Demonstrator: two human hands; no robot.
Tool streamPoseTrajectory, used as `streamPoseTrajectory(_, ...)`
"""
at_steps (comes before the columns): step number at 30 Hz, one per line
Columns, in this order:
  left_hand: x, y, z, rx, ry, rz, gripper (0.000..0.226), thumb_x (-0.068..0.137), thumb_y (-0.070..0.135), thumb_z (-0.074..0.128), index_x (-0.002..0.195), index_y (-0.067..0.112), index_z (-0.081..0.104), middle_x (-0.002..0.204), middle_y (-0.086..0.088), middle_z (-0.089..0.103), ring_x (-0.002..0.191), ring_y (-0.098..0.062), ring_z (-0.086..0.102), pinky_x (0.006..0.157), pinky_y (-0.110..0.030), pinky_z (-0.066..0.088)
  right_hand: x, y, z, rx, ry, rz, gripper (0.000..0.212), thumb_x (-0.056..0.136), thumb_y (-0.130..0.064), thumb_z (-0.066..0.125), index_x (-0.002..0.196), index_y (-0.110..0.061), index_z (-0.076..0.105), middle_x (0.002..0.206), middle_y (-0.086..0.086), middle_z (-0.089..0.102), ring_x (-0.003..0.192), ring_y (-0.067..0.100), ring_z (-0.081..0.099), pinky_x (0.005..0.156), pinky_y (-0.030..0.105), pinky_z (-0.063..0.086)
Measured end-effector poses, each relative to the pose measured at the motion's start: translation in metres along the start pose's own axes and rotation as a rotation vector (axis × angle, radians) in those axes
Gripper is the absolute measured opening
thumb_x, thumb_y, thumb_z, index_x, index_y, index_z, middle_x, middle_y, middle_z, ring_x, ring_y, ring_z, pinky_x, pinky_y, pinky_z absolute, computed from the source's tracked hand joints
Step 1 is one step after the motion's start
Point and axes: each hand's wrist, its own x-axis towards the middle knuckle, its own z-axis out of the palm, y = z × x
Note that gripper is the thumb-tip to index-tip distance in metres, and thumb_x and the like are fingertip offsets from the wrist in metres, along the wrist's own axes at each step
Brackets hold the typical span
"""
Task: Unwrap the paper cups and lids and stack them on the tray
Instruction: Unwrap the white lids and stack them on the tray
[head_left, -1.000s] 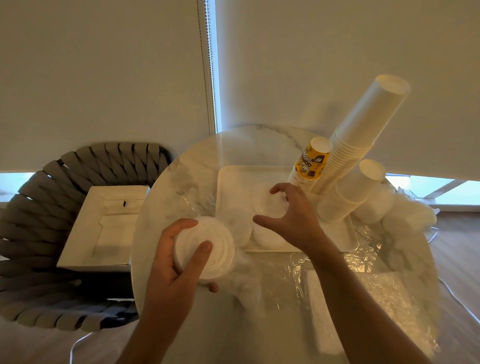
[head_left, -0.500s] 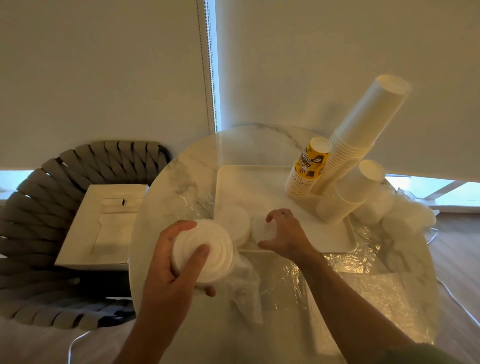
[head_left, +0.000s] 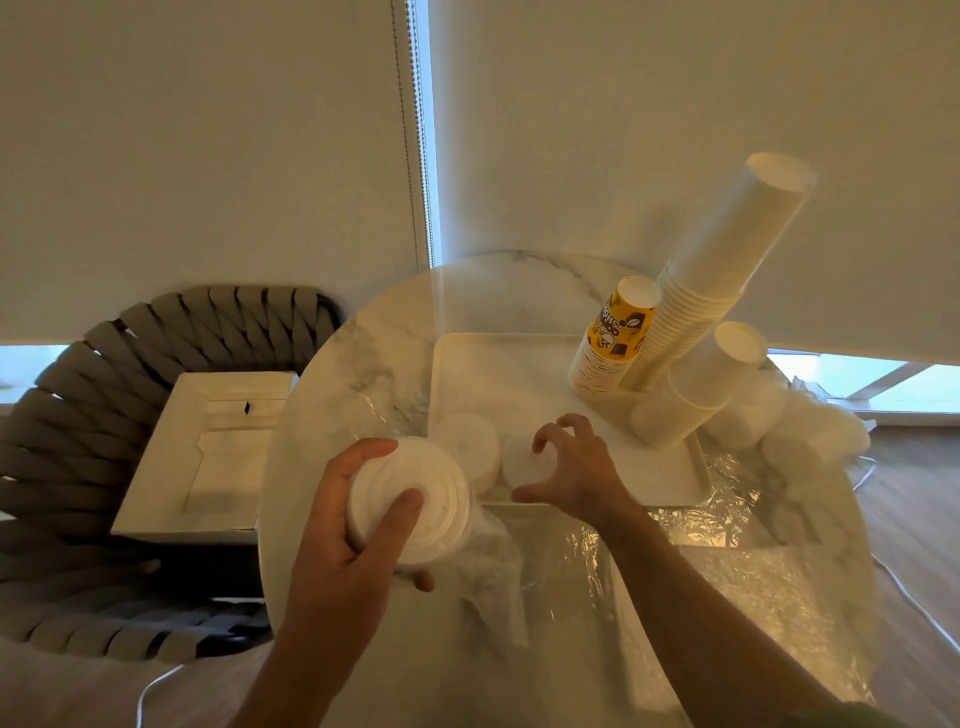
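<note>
Two hands, L (head_left: 358, 525) grips lid stack (head_left: 410, 501), yellow cups' (head_left: 621, 332) print unreadable

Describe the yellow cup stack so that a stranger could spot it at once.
Find the white tray on the round marble table. At its far right corner stand three stacks of upturned cups; the yellow stack is the leftmost, beside the tall stack. It alone bears yellow and brown print; the other stacks are plain white.

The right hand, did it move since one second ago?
Yes. The right hand came back toward the tray's near edge and now curls over a lid stack there.
</note>
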Motion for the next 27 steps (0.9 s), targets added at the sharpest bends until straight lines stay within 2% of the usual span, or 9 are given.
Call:
streamPoseTrajectory(3,-0.002,0.0,0.002,0.007,-0.002,-0.013,0.043,0.077,0.026,0.066,0.114,0.045,0.058,0.109,0.028,0.058,0.096,-0.016,0.066,0.046,-0.04,0.057,-0.009,-0.017,-0.02,0.066,0.095,-0.05,0.048,0.076,-0.043,0.084,0.112,-0.024,0.059,0.143,0.002,0.043,0.126,0.025,0.046,0.104,0.039,0.041)
streamPoseTrajectory(7,-0.002,-0.001,0.004,0.053,-0.004,-0.032,0.054,0.076,0.031,0.067,0.127,0.041,0.054,0.109,0.029,0.058,0.095,-0.009,0.065,0.048,-0.041,0.058,-0.036,-0.058,-0.054,0.279,0.198,-0.186,0.02,0.089,-0.024,0.074,0.103,-0.028,0.059,0.114,-0.009,0.063,0.099,0.009,0.061,0.079,0.02,0.048)
streamPoseTrajectory(9,-0.002,-0.002,0.005,0.067,-0.013,-0.029,0.051,0.077,0.03,0.067,0.125,0.042,0.055,0.108,0.032,0.057,0.096,-0.007,0.064,0.049,-0.04,0.058,-0.055,-0.081,-0.072,0.347,0.189,-0.271,0.016,0.092,-0.019,0.072,0.097,-0.029,0.061,0.097,-0.015,0.065,0.087,0.004,0.063,0.07,0.013,0.049)
streamPoseTrajectory(11,-0.002,-0.001,0.006,0.081,-0.022,-0.018,0.049,0.077,0.03,0.067,0.122,0.043,0.055,0.106,0.035,0.056,0.095,-0.004,0.064,0.049,-0.04,0.058,-0.073,-0.1,-0.085,0.351,0.134,-0.366,0.013,0.093,-0.017,0.07,0.097,-0.027,0.064,0.091,-0.016,0.065,0.083,0.003,0.063,0.073,0.012,0.052)
streamPoseTrajectory(14,-0.004,0.001,0.008,0.117,-0.046,0.007,0.05,0.077,0.034,0.066,0.124,0.045,0.053,0.108,0.039,0.054,0.097,-0.001,0.062,0.05,-0.041,0.059,-0.088,-0.113,-0.09,0.301,0.061,-0.447,0.01,0.095,-0.019,0.068,0.103,-0.024,0.068,0.092,-0.019,0.062,0.086,0.004,0.062,0.079,0.015,0.053)
streamPoseTrajectory(18,-0.006,0.003,0.01,0.133,-0.07,0.033,0.049,0.078,0.035,0.063,0.123,0.046,0.051,0.104,0.044,0.053,0.096,0.006,0.061,0.051,-0.037,0.06,-0.093,-0.115,-0.082,0.245,0.043,-0.497,0.017,0.094,-0.026,0.069,0.111,-0.029,0.068,0.098,-0.021,0.057,0.093,-0.001,0.056,0.079,0.013,0.051)
streamPoseTrajectory(23,-0.009,0.004,0.011,0.151,-0.058,0.063,0.046,0.075,0.035,0.066,0.117,0.049,0.051,0.1,0.041,0.052,0.094,0.001,0.062,0.049,-0.038,0.059,-0.095,-0.112,-0.077,0.237,-0.013,-0.494,0.021,0.093,-0.031,0.07,0.113,-0.033,0.064,0.104,-0.02,0.058,0.092,-0.001,0.057,0.078,0.012,0.051)
streamPoseTrajectory(25,-0.009,0.003,0.01,0.152,-0.058,0.07,0.042,0.076,0.033,0.067,0.11,0.052,0.052,0.102,0.038,0.053,0.094,-0.001,0.062,0.049,-0.038,0.059,-0.095,-0.112,-0.079,0.236,-0.069,-0.472,0.022,0.093,-0.034,0.07,0.113,-0.036,0.06,0.105,-0.019,0.059,0.09,0.002,0.059,0.075,0.012,0.053)
streamPoseTrajectory(27,-0.011,0.003,0.011,0.164,-0.062,0.09,0.044,0.078,0.029,0.069,0.113,0.05,0.053,0.102,0.039,0.053,0.096,0.001,0.062,0.049,-0.036,0.059,-0.094,-0.111,-0.082,0.279,-0.144,-0.429,0.02,0.095,-0.036,0.067,0.112,-0.037,0.056,0.109,-0.016,0.061,0.089,0.005,0.062,0.075,0.013,0.055)
